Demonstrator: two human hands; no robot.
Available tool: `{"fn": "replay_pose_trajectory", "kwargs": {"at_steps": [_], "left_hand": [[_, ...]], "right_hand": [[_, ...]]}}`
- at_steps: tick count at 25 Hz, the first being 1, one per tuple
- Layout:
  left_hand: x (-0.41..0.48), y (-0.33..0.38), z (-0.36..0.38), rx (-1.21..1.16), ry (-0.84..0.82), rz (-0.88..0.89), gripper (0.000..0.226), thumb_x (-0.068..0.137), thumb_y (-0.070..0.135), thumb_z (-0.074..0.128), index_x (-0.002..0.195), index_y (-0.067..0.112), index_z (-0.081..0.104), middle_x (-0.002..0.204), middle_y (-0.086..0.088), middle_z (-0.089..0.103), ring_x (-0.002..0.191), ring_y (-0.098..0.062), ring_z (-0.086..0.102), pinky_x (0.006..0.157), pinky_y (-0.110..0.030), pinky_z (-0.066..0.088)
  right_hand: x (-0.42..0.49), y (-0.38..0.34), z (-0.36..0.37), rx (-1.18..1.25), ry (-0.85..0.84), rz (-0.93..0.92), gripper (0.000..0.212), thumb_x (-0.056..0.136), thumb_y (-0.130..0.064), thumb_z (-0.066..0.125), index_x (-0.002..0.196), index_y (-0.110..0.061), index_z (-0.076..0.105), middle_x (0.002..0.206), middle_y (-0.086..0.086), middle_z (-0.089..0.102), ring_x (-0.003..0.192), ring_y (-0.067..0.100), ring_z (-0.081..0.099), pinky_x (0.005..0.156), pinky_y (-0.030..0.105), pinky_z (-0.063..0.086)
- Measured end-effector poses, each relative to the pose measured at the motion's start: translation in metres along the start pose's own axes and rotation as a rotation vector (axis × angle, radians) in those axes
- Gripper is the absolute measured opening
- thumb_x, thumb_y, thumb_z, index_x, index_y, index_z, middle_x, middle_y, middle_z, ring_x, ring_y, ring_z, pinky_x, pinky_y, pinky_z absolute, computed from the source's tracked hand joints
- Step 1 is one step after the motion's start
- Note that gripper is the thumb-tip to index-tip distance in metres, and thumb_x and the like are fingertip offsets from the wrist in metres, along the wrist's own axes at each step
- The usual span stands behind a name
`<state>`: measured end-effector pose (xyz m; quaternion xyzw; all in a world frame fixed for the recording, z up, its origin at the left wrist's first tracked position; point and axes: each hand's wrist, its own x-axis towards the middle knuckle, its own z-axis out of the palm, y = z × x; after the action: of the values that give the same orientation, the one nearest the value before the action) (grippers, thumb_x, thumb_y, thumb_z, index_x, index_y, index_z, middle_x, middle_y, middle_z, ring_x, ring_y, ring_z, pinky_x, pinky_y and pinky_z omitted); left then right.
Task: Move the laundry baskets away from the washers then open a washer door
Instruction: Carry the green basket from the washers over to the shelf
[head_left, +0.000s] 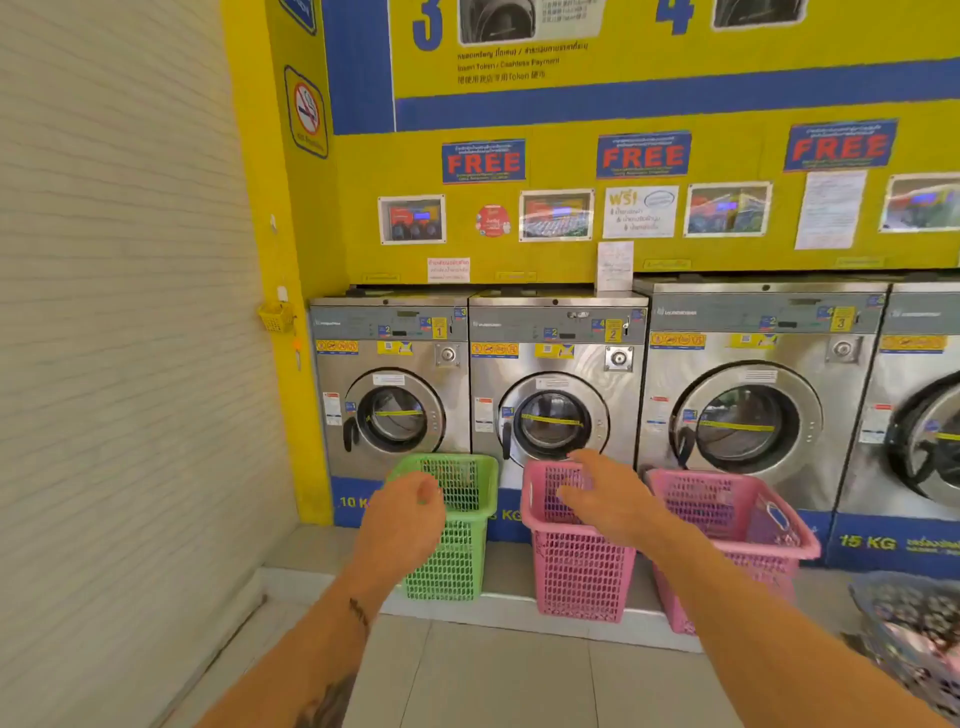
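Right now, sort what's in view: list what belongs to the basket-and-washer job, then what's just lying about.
Job:
green basket
middle pink basket
right pink basket
washer 1 door
washer 2 door
left hand
right hand

Lying about:
small yellow wall basket
grey basket of laundry

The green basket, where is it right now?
The green basket stands lower left of centre in the head view, before washer 1, left of two pink baskets.

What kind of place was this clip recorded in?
Almost certainly a self-service coin laundry: a row of numbered steel front-load washers, a wall sign reading "Insert Token / Cashless Payment", and plastic laundry baskets on the floor in front of the machines.
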<state>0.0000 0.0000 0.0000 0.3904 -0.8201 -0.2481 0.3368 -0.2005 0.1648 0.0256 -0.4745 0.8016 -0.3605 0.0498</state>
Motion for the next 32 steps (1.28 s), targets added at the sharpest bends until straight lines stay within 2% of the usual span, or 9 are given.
{"fn": "replay_pose_trajectory", "kwargs": {"at_steps": [2, 5, 8, 11, 15, 21, 27, 30, 32], "left_hand": [[0.029, -0.013, 0.037, -0.058, -0.019, -0.09, 0.015, 0.093, 0.029, 0.049, 0.092, 0.029, 0.064, 0.086, 0.008, 0.063, 0.071, -0.004, 0.055, 0.061, -0.025, 0.041], [0.061, -0.037, 0.084, -0.138, -0.089, -0.194, 0.012, 0.091, 0.023, 0.052, 0.092, 0.033, 0.059, 0.094, 0.006, 0.065, 0.076, -0.002, 0.057, 0.062, -0.018, 0.041], [0.093, -0.06, 0.112, -0.164, -0.088, -0.264, 0.016, 0.091, 0.023, 0.052, 0.102, 0.03, 0.061, 0.094, 0.01, 0.062, 0.075, 0.003, 0.056, 0.058, -0.01, 0.037], [0.133, -0.097, 0.136, -0.18, -0.07, -0.324, 0.018, 0.09, 0.021, 0.053, 0.104, 0.025, 0.064, 0.095, 0.006, 0.063, 0.076, -0.003, 0.057, 0.06, -0.017, 0.039], [0.204, -0.159, 0.167, -0.202, -0.084, -0.425, 0.024, 0.087, 0.02, 0.053, 0.109, 0.022, 0.064, 0.105, 0.003, 0.065, 0.084, -0.008, 0.058, 0.074, -0.025, 0.04], [0.337, -0.256, 0.199, -0.113, -0.189, -0.465, 0.028, 0.087, 0.021, 0.05, 0.111, 0.022, 0.063, 0.11, 0.0, 0.066, 0.089, -0.014, 0.055, 0.076, -0.027, 0.04], [0.463, -0.327, 0.234, -0.101, -0.231, -0.488, 0.037, 0.083, 0.022, 0.059, 0.121, 0.023, 0.059, 0.119, -0.004, 0.059, 0.102, -0.022, 0.058, 0.09, -0.036, 0.046], [0.52, -0.363, 0.269, -0.005, -0.201, -0.471, 0.042, 0.082, 0.026, 0.062, 0.123, 0.026, 0.056, 0.118, -0.005, 0.056, 0.1, -0.024, 0.058, 0.085, -0.037, 0.047], [0.557, -0.389, 0.299, 0.088, -0.202, -0.444, 0.044, 0.08, 0.024, 0.063, 0.124, 0.024, 0.055, 0.116, -0.006, 0.055, 0.1, -0.028, 0.058, 0.081, -0.038, 0.047]], "right_hand": [[0.035, 0.025, 0.016, 0.058, -0.042, 0.027, 0.036, 0.082, -0.031, 0.059, 0.112, -0.012, 0.057, 0.092, 0.004, 0.068, 0.077, 0.014, 0.066, 0.069, 0.037, 0.057], [0.088, 0.06, 0.049, 0.06, -0.143, 0.074, 0.036, 0.083, -0.029, 0.06, 0.113, -0.01, 0.056, 0.106, 0.01, 0.066, 0.092, 0.028, 0.063, 0.082, 0.05, 0.053], [0.14, 0.083, 0.082, 0.083, -0.223, 0.119, 0.045, 0.086, -0.027, 0.06, 0.128, -0.014, 0.051, 0.125, 0.007, 0.059, 0.106, 0.026, 0.059, 0.093, 0.044, 0.049], [0.19, 0.103, 0.122, 0.057, -0.31, 0.15, 0.058, 0.089, -0.031, 0.059, 0.142, -0.017, 0.04, 0.142, 0.004, 0.047, 0.121, 0.023, 0.051, 0.093, 0.033, 0.043], [0.266, 0.124, 0.183, 0.017, -0.375, 0.168, 0.058, 0.089, -0.032, 0.058, 0.142, -0.018, 0.038, 0.145, 0.004, 0.045, 0.124, 0.022, 0.048, 0.099, 0.035, 0.041], [0.388, 0.151, 0.265, -0.049, -0.394, 0.29, 0.058, 0.091, -0.032, 0.058, 0.143, -0.017, 0.038, 0.147, 0.006, 0.044, 0.13, 0.024, 0.044, 0.101, 0.032, 0.035], [0.502, 0.192, 0.33, -0.047, -0.387, 0.414, 0.051, 0.085, -0.029, 0.061, 0.133, -0.018, 0.047, 0.131, 0.007, 0.054, 0.095, 0.016, 0.05, 0.074, 0.018, 0.043], [0.567, 0.233, 0.372, -0.035, -0.382, 0.466, 0.049, 0.082, -0.028, 0.063, 0.128, -0.015, 0.051, 0.127, 0.011, 0.054, 0.11, 0.025, 0.052, 0.096, 0.039, 0.044], [0.607, 0.264, 0.402, -0.046, -0.38, 0.515, 0.048, 0.082, -0.026, 0.061, 0.128, -0.017, 0.05, 0.129, 0.013, 0.051, 0.118, 0.029, 0.049, 0.1, 0.044, 0.041]]}}
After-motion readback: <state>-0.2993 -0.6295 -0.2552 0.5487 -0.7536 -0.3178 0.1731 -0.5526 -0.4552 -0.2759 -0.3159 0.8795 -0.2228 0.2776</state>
